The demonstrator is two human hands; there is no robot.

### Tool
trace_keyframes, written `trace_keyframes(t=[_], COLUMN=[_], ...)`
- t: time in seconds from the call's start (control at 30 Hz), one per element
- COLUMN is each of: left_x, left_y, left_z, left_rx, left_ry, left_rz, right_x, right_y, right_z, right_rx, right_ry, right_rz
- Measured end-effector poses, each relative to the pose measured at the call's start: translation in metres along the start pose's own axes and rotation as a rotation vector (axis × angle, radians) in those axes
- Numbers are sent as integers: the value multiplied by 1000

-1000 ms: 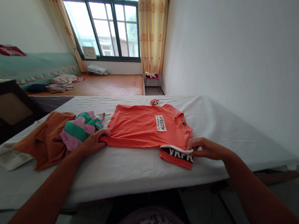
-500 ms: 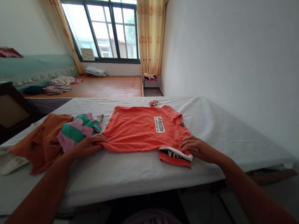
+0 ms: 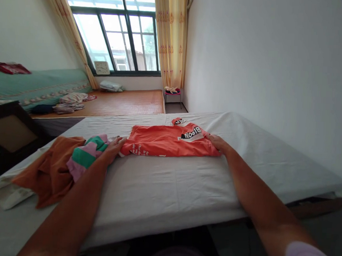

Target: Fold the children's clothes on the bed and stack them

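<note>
Your orange-red shirt (image 3: pixel 164 141) lies folded over on the white sheet (image 3: pixel 161 189), between your 2 hands. Your left hand (image 3: pixel 115 147) is at its left end, beside the pink and green cloth (image 3: pixel 85 155); your right hand (image 3: pixel 218 143) is on its right end. I can't tell if your fingers are pinching or just resting. The shirt looks light, soft and floppy, and should not slip or break. It may crumple, so the 2 ends of its near edge seem good spots to hold.

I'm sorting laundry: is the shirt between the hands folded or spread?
Partly folded: the shirt is doubled over on its near side, while the far sleeve sticks out.
</note>
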State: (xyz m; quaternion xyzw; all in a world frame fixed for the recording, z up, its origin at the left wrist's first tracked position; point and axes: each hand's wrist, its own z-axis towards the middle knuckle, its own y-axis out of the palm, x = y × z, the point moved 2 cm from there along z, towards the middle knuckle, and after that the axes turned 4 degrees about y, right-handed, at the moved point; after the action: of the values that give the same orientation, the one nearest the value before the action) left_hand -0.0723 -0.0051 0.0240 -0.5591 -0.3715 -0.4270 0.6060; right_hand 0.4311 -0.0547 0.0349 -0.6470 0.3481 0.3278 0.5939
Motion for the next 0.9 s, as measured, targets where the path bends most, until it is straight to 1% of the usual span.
trace_keyframes(t=[0.07,0.13,0.2,0.23,0.27,0.33,0.4,0.47,0.57,0.63,0.67,0.7,0.73,0.83,0.87,0.9], left_x=[-6,-2,6,10,13,16,14,10,3,-2,-4,-5,-6,-8,-8,-7], left_y=[-1,-1,-1,-1,-1,-2,-2,-1,1,2,2,2,2,2,3,4], left_z=[-9,-17,-23,-25,-26,-27,-25,-22,-15,-11,-10,-9,-8,-8,-8,-8], left_rx=[17,-50,-112,-120,-111,-51,17,56,70,55,42,29,21,24,28,31], left_ry=[-69,-76,-44,-12,24,87,117,139,159,153,149,149,151,162,161,158], left_rz=[-87,-83,-39,-17,2,56,163,305,520,640,688,724,748,778,788,802], right_x=[10,15,17,18,20,25,31,34,36,36,36,35,35,25,20,13], right_y=[-5,-10,-15,-17,-19,-24,-29,-32,-34,-33,-33,-33,-33,-31,-28,-22], right_z=[-12,-21,-25,-25,-25,-25,-26,-29,-31,-31,-30,-28,-25,-14,-9,-4], right_rx=[-60,-114,-193,-232,-267,-327,-371,-403,-419,-411,-372,-291,-166,303,401,450], right_ry=[39,29,-22,-48,-63,-62,-35,-5,17,17,19,20,17,-35,-67,-100], right_rz=[92,99,47,18,-8,-34,-24,-16,-44,-86,-113,-147,-188,-317,-357,-396])
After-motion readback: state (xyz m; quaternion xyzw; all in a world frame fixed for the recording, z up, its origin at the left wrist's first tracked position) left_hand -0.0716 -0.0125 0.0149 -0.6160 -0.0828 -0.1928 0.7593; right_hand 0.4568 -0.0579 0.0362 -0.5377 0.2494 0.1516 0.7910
